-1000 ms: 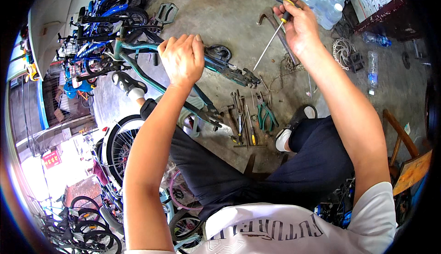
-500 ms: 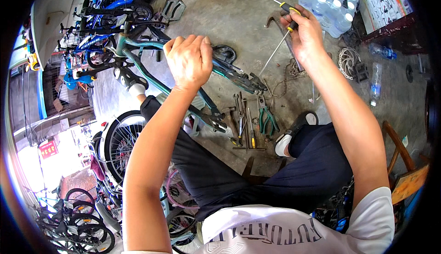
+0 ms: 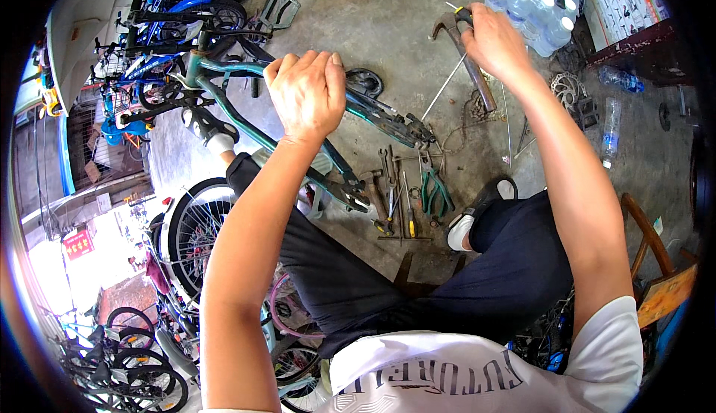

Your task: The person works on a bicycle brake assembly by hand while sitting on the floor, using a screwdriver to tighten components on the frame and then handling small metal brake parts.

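My left hand point(image 3: 306, 96) is closed around a tube of the teal bicycle frame point(image 3: 246, 123), which slants across the floor in front of me. Away to the right, my right hand point(image 3: 496, 44) is wrapped around a screwdriver point(image 3: 445, 87) whose long thin shaft points down-left to the frame's far end. Whether its tip touches there, I cannot tell. A second black-and-yellow screwdriver handle point(image 3: 464, 15) pokes out of the same fist; the fingers hide most of both handles. Below that hand lies a hammer point(image 3: 477, 77) with a curved head and brown handle.
Pliers with green grips point(image 3: 434, 189) lie among several hand tools between my feet. Bottled water in a pack point(image 3: 533, 2) stands at the far right, a brake disc point(image 3: 567, 96) nearer. Bicycles point(image 3: 205, 10) crowd the left. A loose pedal point(image 3: 280, 11) sits beyond the frame.
My right hand has turned over, its back now upward, and shifted slightly up, covering more of the screwdriver handles. More of the hammer shows. My left hand stays on the frame.
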`<state>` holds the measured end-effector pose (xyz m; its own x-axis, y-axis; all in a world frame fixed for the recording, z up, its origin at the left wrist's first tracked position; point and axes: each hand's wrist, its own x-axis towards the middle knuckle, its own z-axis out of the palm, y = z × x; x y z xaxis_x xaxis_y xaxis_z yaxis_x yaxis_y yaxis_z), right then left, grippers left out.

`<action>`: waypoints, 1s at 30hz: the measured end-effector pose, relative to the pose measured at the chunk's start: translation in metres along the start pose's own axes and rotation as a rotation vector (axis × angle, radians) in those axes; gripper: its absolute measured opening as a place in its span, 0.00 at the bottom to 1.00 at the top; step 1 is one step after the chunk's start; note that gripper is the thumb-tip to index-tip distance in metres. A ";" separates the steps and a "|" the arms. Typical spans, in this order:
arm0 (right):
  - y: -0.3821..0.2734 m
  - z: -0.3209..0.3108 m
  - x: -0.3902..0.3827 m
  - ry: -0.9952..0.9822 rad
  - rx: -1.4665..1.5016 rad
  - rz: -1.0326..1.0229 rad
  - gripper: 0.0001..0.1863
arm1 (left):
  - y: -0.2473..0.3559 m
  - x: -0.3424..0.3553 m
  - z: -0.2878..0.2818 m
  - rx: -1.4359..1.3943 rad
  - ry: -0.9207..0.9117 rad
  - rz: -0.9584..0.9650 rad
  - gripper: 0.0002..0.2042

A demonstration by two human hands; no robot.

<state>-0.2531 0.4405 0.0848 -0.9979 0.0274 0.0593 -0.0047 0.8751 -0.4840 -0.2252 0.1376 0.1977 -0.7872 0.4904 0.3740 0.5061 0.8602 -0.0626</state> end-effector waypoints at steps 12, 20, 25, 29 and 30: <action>-0.014 0.017 0.004 0.042 0.857 0.261 0.38 | 0.000 -0.001 0.001 -0.035 0.028 -0.004 0.11; -0.013 0.022 0.003 0.086 0.990 0.262 0.39 | 0.000 -0.001 0.000 -0.029 0.013 -0.003 0.11; -0.013 0.031 0.006 0.142 0.908 0.225 0.37 | -0.002 -0.001 0.005 -0.056 0.047 0.006 0.11; -0.021 0.031 0.007 0.205 0.805 0.207 0.37 | -0.002 -0.001 0.004 -0.047 0.048 0.015 0.11; -0.023 0.031 0.007 0.241 0.710 0.198 0.36 | -0.002 -0.001 0.004 -0.043 0.045 0.018 0.11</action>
<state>-0.2623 0.4054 0.0697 -0.9430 0.3269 0.0624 0.0504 0.3256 -0.9442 -0.2269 0.1357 0.1934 -0.7618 0.4982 0.4142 0.5354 0.8440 -0.0304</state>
